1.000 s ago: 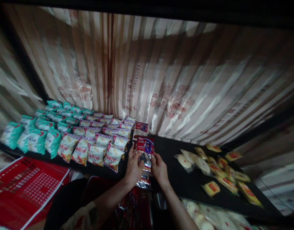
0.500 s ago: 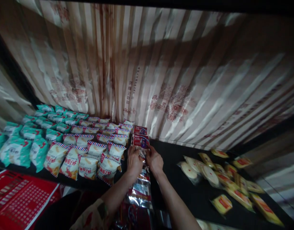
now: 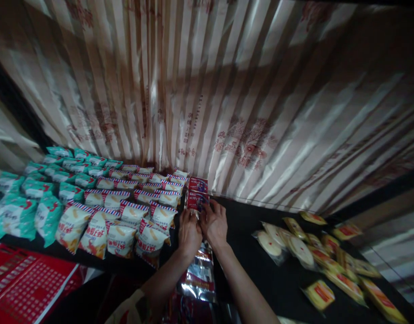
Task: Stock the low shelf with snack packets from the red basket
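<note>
Away from the wearer, toward the curtain (image 3: 227, 112), the red-and-purple packet (image 3: 196, 201) has been moved since the earliest frame, where it was held up with its silver lower part exposed; now its printed top is seen just beyond the fingers, and its lower part is covered by them. By the left hand (image 3: 190, 231) the packet's near left side is touched with curled fingers, though whether anything is pinched there cannot be told. By the right hand (image 3: 214, 223) its right side is overlapped, with bent fingers, slightly parted; whether a grip is kept by them cannot be told either. Directly behind, a matching packet (image 3: 198, 185) is partly overlapped, farther from the fingers. On the wearer's side of the fingers, silver packaging (image 3: 198, 279) is laid out between the forearms. To the left of the fingers, white bags with striped edges (image 3: 121, 238) are ranged in rows, and beyond them turquoise bags (image 3: 48, 218) are grouped. To the right, well apart from the fingers, round white items in clear wrap (image 3: 269, 244) and yellow packs (image 3: 344, 283) are scattered on the black shelf (image 3: 250, 270). Low to the left, a red basket (image 3: 38, 283) is seen.
</note>
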{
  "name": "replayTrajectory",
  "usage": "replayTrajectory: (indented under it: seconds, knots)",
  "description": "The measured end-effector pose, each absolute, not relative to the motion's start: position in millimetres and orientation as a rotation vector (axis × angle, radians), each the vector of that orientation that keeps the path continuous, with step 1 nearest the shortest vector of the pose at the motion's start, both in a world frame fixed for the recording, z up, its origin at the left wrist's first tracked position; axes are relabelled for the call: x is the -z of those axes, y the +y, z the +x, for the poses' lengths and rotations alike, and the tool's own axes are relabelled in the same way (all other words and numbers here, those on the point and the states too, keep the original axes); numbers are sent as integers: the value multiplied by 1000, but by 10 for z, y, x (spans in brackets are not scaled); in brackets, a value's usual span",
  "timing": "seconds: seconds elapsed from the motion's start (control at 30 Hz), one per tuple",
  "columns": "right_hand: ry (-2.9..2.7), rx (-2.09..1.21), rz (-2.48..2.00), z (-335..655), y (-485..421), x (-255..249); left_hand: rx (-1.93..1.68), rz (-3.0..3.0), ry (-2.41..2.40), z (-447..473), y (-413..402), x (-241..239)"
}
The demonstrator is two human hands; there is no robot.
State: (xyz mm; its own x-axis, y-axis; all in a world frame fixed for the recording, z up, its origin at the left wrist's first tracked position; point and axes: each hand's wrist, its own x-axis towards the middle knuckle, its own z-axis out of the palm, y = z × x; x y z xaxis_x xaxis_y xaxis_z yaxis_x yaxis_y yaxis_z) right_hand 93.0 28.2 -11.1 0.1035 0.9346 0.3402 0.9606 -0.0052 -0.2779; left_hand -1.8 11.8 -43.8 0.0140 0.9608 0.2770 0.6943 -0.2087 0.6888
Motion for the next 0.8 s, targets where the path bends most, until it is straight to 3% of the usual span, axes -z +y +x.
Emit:
replayTrajectory:
  seconds: [0.33,0.8]
  knots:
    - [-2162,-80,-1898,836,800,197,-1024,1860,1714,-35,124,461]
    - [-2076,-98,-1906,869,834,410,-1019,1852,1744,-35,88,493]
